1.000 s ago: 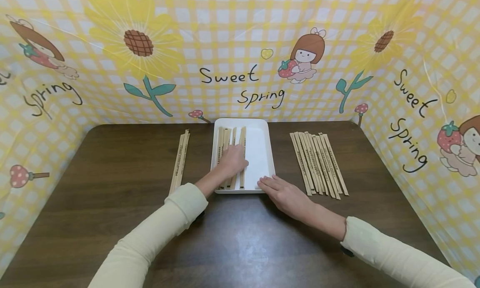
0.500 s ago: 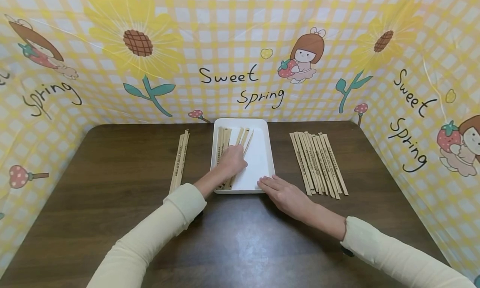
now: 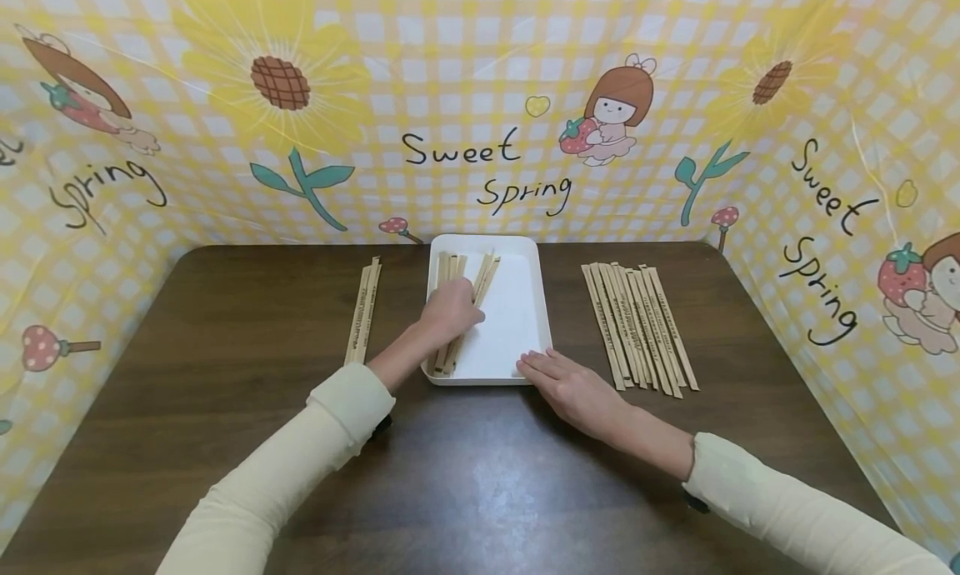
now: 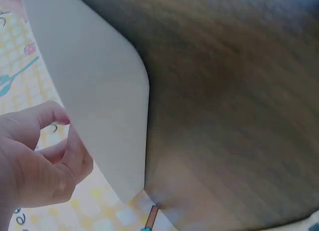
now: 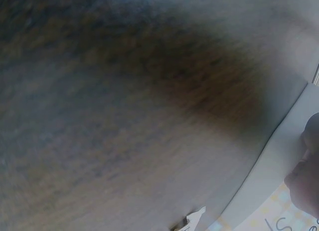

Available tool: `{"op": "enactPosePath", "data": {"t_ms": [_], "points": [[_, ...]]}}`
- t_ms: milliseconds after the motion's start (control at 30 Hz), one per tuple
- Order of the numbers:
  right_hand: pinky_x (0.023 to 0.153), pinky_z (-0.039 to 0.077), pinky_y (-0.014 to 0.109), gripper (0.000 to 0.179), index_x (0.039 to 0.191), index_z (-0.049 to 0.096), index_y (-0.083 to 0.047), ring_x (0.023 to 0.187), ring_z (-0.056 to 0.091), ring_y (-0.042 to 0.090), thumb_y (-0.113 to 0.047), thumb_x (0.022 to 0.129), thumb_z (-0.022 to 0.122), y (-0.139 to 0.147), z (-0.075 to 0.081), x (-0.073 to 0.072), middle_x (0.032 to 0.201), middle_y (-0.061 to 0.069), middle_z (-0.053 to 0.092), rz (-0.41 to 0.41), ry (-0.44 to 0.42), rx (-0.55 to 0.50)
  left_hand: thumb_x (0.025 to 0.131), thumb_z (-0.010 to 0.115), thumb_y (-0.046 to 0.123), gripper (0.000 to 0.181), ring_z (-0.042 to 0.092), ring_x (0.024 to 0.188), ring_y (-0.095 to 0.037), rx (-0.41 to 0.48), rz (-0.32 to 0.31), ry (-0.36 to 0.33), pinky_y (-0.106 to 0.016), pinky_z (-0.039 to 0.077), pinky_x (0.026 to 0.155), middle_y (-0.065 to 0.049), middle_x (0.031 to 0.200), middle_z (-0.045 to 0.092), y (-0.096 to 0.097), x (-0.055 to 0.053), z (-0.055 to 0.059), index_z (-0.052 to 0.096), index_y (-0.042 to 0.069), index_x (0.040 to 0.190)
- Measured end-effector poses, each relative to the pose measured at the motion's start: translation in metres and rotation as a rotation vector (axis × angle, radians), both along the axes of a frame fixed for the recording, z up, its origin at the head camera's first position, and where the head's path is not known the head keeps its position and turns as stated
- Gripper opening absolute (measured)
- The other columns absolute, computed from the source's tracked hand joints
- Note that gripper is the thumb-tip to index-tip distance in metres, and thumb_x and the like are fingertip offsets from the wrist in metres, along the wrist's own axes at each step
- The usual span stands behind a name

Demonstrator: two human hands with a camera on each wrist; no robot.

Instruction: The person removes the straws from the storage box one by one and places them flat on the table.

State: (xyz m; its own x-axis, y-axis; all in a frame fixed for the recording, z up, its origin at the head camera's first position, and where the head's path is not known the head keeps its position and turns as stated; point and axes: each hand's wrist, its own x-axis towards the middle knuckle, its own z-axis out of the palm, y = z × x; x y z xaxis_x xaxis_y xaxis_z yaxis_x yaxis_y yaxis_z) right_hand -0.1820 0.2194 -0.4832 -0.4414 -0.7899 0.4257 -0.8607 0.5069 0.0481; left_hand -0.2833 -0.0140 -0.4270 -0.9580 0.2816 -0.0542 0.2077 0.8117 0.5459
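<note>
A patterned cloth (image 3: 465,75) is hung behind the tray and to both sides of it. Beneath the tray, a dark wooden tabletop (image 3: 165,408) is spread. The white tray (image 3: 517,308) itself is set near the table's far edge. To the right of the tray, a fan of paper-wrapped sticks (image 3: 633,329) is laid out, apart from it.

At the tray's near right corner, the right hand (image 3: 576,392) is rested with fingers extended, by which the tray seems to be steadied. Over the tray's left half, the left hand (image 3: 450,308) is lowered with fingers curled; the fingertips are hidden, so whether a stick is pinched cannot be told. Under and around it, wrapped sticks (image 3: 486,279) are held in the tray, some along its left wall, a few slanted toward its middle. Left of the tray, a few sticks (image 3: 360,312) are laid apart.

The step in hand is judged to be the gathering or straightening of sticks inside the tray; next, the slanted ones would need to be aligned with its left wall.
</note>
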Motion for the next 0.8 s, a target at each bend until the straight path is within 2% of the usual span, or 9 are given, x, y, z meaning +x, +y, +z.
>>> {"op": "enactPosePath", "data": {"t_ms": [233, 367, 567, 700, 800], "points": [[0.104, 0.045, 0.046, 0.045, 0.126, 0.062, 0.01, 0.12, 0.061, 0.03, 0.006, 0.082, 0.073, 0.0, 0.001, 0.0, 0.126, 0.021, 0.065, 0.004, -0.011, -0.003, 0.081, 0.059, 0.001, 0.044, 0.019, 0.043, -0.007, 0.034, 0.032, -0.039, -0.021, 0.019, 0.042, 0.006, 0.048, 0.022, -0.017, -0.004, 0.007, 0.03, 0.015, 0.052], [0.105, 0.044, 0.046, 0.044, 0.126, 0.062, 0.01, 0.12, 0.061, 0.03, 0.006, 0.083, 0.073, -0.001, 0.003, 0.001, 0.126, 0.021, 0.065, 0.001, -0.016, -0.001, 0.081, 0.063, 0.005, 0.044, 0.018, 0.046, -0.007, 0.073, 0.065, -0.043, -0.023, 0.018, 0.044, 0.006, 0.049, 0.022, -0.028, -0.005, 0.012, 0.031, 0.016, 0.053], [0.105, 0.044, 0.045, 0.044, 0.126, 0.062, 0.01, 0.119, 0.061, 0.03, 0.006, 0.084, 0.072, -0.001, 0.003, 0.001, 0.125, 0.021, 0.065, -0.004, -0.023, 0.004, 0.082, 0.066, 0.01, 0.043, 0.02, 0.047, -0.008, 0.084, 0.104, -0.039, -0.024, 0.021, 0.046, 0.006, 0.05, 0.023, -0.046, -0.008, 0.017, 0.034, 0.015, 0.054], [0.105, 0.045, 0.045, 0.043, 0.126, 0.062, 0.01, 0.119, 0.061, 0.03, 0.006, 0.084, 0.072, -0.001, 0.003, 0.001, 0.126, 0.021, 0.065, -0.004, -0.02, 0.011, 0.083, 0.069, 0.014, 0.036, 0.03, 0.05, -0.011, 0.082, 0.127, -0.055, -0.026, 0.027, 0.048, 0.004, 0.053, 0.032, -0.059, -0.01, 0.017, 0.044, 0.013, 0.058], [0.104, 0.045, 0.046, 0.043, 0.126, 0.062, 0.01, 0.119, 0.061, 0.03, 0.006, 0.084, 0.071, -0.001, 0.003, 0.001, 0.126, 0.021, 0.064, -0.005, -0.016, 0.015, 0.084, 0.069, 0.015, 0.016, 0.042, 0.059, -0.016, 0.077, 0.13, -0.057, -0.03, 0.037, 0.054, -0.003, 0.067, 0.052, -0.069, -0.012, 0.016, 0.061, 0.005, 0.074]]}}
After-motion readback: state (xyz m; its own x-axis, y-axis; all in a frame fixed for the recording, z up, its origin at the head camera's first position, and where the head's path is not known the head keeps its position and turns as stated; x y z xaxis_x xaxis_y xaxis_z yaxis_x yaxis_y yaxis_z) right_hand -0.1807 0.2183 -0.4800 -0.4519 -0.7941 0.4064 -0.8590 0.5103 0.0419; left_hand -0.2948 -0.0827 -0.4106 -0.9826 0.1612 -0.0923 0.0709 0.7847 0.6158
